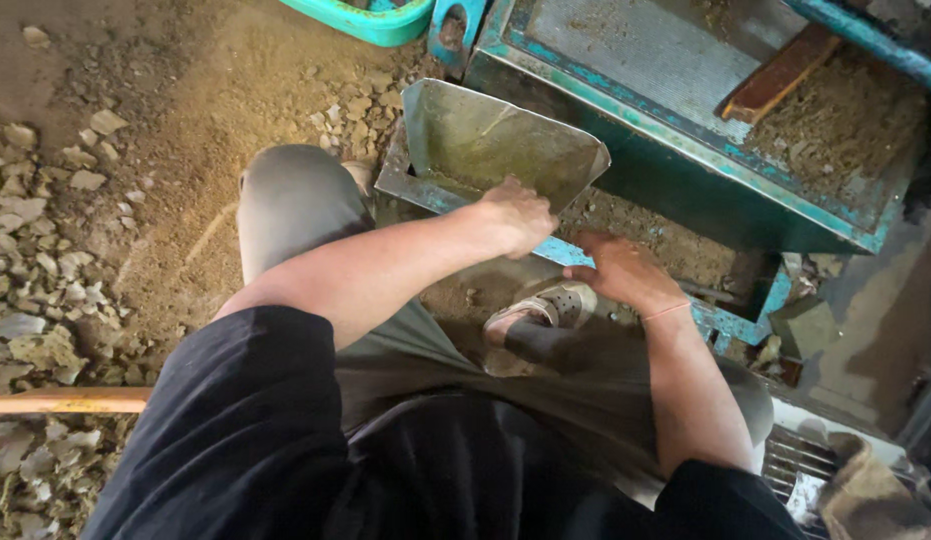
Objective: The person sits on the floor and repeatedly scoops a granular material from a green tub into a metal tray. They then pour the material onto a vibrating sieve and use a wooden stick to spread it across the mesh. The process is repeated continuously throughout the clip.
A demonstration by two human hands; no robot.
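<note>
On a dirt floor [185,200] littered with pale chips, the left hand [515,215] grips the near rim of a metal scoop-shaped chute [485,140] on a worn teal machine [665,150], while just beside it the right hand [620,270] presses fingers-down on the machine's crumb-covered ledge [675,250], holding nothing.

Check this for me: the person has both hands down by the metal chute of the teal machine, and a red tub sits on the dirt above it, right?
Not quite. The head view shows the tub is teal-green, not red. Both the left hand and right hand are by the metal chute.
</note>
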